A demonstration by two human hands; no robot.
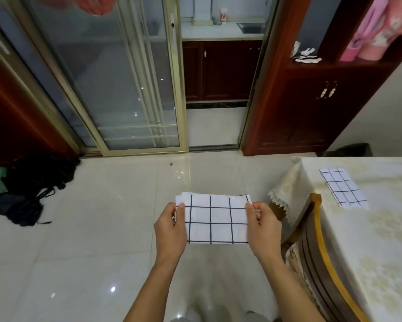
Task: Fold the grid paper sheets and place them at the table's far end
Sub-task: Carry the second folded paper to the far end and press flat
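Note:
I hold a folded white grid paper sheet [215,218] with dark lines in the air above the floor, left of the table. My left hand [171,228] pinches its left edge and my right hand [262,230] pinches its right edge. Several layers show at the sheet's top edge. A second folded grid sheet [343,188] lies flat on the table [367,240] near its far left corner, well right of my hands.
A cream patterned cloth with a lace fringe covers the table. A wooden chair [320,259] stands pushed against the table's left side. Black and green bags [30,184] lie on the glossy tile floor at left. Sliding glass doors and a dark wooden cabinet stand ahead.

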